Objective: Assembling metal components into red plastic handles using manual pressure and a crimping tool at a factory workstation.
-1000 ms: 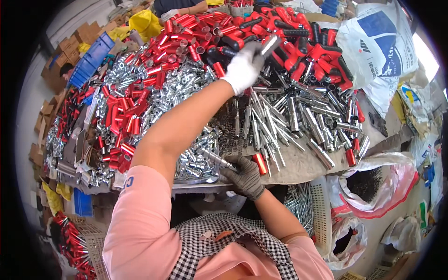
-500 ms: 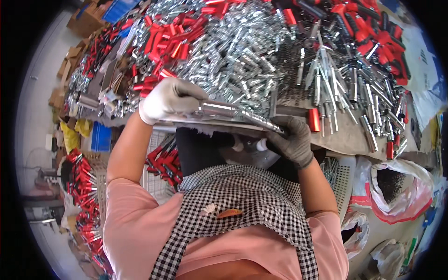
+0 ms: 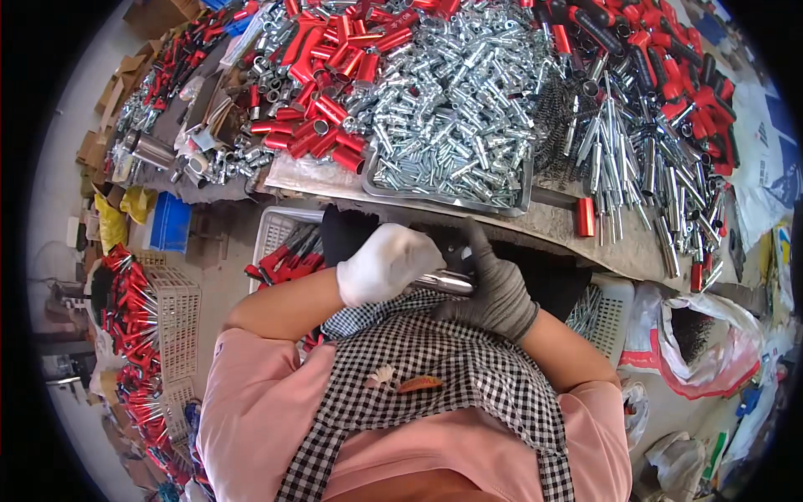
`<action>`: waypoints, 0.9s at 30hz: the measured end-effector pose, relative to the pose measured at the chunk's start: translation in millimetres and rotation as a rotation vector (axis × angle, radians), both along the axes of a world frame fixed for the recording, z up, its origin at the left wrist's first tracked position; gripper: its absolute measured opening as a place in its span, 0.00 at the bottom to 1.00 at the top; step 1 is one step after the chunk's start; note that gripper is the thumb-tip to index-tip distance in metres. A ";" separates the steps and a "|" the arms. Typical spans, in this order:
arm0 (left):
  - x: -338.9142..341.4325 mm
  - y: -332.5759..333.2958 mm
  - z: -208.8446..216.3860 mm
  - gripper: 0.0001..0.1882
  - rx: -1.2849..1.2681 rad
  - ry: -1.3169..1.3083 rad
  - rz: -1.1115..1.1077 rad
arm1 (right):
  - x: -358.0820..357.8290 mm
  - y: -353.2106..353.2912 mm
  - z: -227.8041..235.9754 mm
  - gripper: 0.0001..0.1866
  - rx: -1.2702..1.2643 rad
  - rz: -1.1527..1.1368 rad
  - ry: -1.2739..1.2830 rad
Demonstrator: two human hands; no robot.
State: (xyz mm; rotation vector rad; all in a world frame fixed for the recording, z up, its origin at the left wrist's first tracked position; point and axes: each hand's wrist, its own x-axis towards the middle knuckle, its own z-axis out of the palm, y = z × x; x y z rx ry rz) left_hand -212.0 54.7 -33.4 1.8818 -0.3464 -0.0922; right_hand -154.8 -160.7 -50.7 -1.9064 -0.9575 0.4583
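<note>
My left hand (image 3: 389, 263), in a white glove, is closed round a shiny chromed metal tube (image 3: 449, 283) held low in front of the apron. The tube's free end points right, toward the palm of my right hand (image 3: 498, 293). That hand wears a grey glove; its fingers are stretched out and apart, one pointing up and the thumb below the tube. Whether the tube's end touches the palm, I cannot tell. Just beyond both hands, at the bench edge, a metal tray (image 3: 452, 201) holds a heap of small silvery metal fittings (image 3: 460, 109).
Red metal sleeves (image 3: 330, 109) lie left of the tray. Dark springs (image 3: 552, 125), thin rods (image 3: 611, 159) and red-and-black handles (image 3: 661, 58) lie to the right. White baskets (image 3: 176, 326) with red-handled tools stand at left; an open plastic sack (image 3: 711, 335) is at right.
Both hands have come down toward my body and closer together. My right hand has opened from its grip on the coiled end, which no longer shows. The metal tube remains in my left hand.
</note>
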 end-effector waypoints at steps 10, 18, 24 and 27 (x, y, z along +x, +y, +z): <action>70.5 23.0 24.1 0.15 0.803 0.038 0.427 | 14.2 -8.3 -6.0 0.23 -0.069 -0.056 0.041; 100.3 41.7 -21.9 0.11 0.897 -0.170 0.480 | 29.9 -21.7 1.0 0.24 -0.174 -0.173 -0.012; 59.9 11.9 13.3 0.06 0.140 -0.220 0.254 | 30.8 -20.1 -3.5 0.21 -0.089 -0.169 -0.122; 47.2 -8.7 5.0 0.04 0.068 -0.395 0.048 | 28.6 -15.7 -8.6 0.21 -0.078 -0.119 -0.133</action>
